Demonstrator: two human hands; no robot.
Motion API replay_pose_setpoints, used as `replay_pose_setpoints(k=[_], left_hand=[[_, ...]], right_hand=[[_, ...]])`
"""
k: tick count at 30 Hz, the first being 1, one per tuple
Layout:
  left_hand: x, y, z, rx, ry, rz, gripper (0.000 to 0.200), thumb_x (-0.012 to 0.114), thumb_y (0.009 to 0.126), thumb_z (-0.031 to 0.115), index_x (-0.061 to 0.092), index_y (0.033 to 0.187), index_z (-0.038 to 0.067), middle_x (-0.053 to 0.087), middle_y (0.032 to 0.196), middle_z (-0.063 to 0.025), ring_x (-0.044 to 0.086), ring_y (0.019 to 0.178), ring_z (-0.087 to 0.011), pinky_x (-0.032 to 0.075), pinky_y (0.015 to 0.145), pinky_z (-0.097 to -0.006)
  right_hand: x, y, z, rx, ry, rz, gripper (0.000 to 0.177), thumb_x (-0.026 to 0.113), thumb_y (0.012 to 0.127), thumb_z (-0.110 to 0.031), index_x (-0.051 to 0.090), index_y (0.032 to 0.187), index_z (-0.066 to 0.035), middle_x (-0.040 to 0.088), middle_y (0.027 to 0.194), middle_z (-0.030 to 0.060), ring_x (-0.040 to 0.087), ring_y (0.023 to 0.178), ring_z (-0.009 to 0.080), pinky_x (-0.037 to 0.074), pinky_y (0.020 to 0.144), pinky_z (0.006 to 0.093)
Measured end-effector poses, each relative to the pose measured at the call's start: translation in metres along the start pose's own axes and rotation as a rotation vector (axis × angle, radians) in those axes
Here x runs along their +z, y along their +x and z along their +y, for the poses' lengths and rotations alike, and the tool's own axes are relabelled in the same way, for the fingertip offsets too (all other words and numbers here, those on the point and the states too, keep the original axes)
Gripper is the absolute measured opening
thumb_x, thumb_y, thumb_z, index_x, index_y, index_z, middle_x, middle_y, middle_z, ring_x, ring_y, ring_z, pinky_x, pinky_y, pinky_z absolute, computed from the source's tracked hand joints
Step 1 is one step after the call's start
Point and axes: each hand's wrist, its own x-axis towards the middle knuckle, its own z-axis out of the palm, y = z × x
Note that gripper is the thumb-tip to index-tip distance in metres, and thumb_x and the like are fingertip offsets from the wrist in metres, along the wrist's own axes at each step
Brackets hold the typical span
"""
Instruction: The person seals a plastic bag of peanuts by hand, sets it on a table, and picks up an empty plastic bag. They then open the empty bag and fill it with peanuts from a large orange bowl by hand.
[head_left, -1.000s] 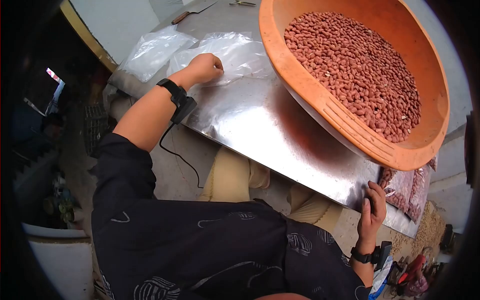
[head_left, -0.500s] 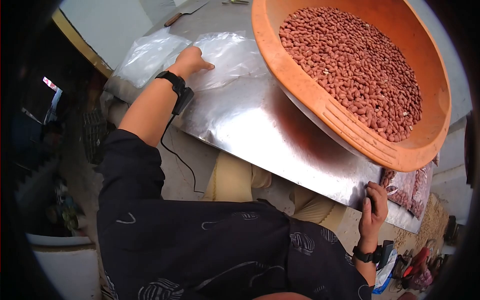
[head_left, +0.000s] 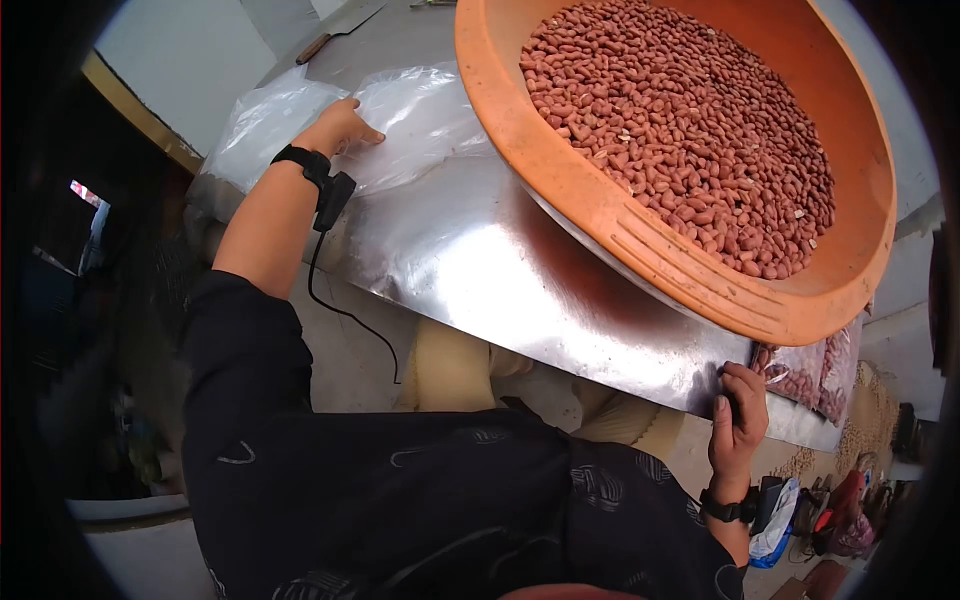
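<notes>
You have a metal-topped table [head_left: 450, 275] carrying an orange basin [head_left: 660, 255], tilted in view and loaded with red-skinned peanuts [head_left: 690, 130]. Left of the basin, two groups of clear plastic bags lie flat and adjoin: one nearer the basin [head_left: 425, 120], the other farther left [head_left: 262, 122], its long axis slanting up to the right. Peanut-filled bags [head_left: 790, 372] sit at the right end. Your left hand [head_left: 335, 128] is the nearer to the clear bags, directly over where they meet; thumb and forefinger stand apart, film grip undetermined. Your right hand [head_left: 738, 415], loosely curled, grips nothing visible at the table's near edge, beside the filled bags.
</notes>
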Motion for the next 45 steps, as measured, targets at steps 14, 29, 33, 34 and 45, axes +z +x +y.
replay_pose_setpoints(k=[14, 29, 33, 34, 45], left_hand=[[-0.073, 0.004, -0.042, -0.15, -0.952, 0.174, 0.01, 0.072, 0.085, 0.024, 0.067, 0.085, 0.015, 0.063, 0.077, 0.0048, 0.048, 0.061, -0.008, 0.036, 0.058, -0.027], [0.022, -0.342, 0.053, 0.381, -1.463, -0.295, 0.015, 0.062, 0.093, 0.008, 0.061, 0.106, 0.001, 0.067, 0.094, -0.0053, 0.064, 0.081, -0.0109, 0.053, 0.074, -0.0246], [0.06, -0.372, 0.077, 0.396, -1.514, -0.495, 0.018, 0.066, 0.09, 0.008, 0.061, 0.106, 0.001, 0.067, 0.092, -0.0051, 0.063, 0.077, -0.01, 0.05, 0.067, -0.022], [0.061, -0.382, 0.084, 0.379, -1.558, -0.53, 0.018, 0.065, 0.091, 0.01, 0.061, 0.106, 0.002, 0.067, 0.091, -0.0048, 0.063, 0.077, -0.0112, 0.051, 0.067, -0.0235], [0.088, -0.383, 0.104, 0.414, -1.521, -0.65, 0.023, 0.064, 0.094, 0.026, 0.064, 0.103, 0.005, 0.068, 0.09, -0.0043, 0.066, 0.077, -0.0139, 0.053, 0.07, -0.0265]], right_hand=[[-0.004, -0.002, 0.002, -0.066, 0.079, 0.076, 0.019, 0.061, 0.083, -0.004, 0.064, 0.1, 0.003, 0.065, 0.106, 0.0188, 0.062, 0.095, 0.0316, 0.048, 0.085, 0.0358], [0.057, 0.04, -0.153, -0.029, 0.998, -0.376, 0.044, 0.059, 0.094, -0.015, 0.047, 0.133, 0.002, 0.054, 0.127, 0.0127, 0.058, 0.111, 0.0202, 0.049, 0.091, 0.0314], [0.072, 0.043, -0.17, 0.2, 1.164, -0.385, 0.047, 0.058, 0.096, -0.016, 0.046, 0.138, -0.001, 0.054, 0.131, 0.0105, 0.055, 0.116, 0.019, 0.049, 0.093, 0.0318], [0.082, 0.042, -0.162, 0.102, 1.1, -0.343, 0.043, 0.057, 0.096, -0.015, 0.049, 0.135, 0.001, 0.057, 0.128, 0.0106, 0.057, 0.114, 0.0182, 0.049, 0.092, 0.0315], [0.075, 0.012, -0.152, 0.246, 1.236, -0.22, 0.033, 0.056, 0.098, -0.014, 0.058, 0.125, 0.004, 0.065, 0.112, 0.0067, 0.06, 0.098, 0.0112, 0.051, 0.085, 0.026]])
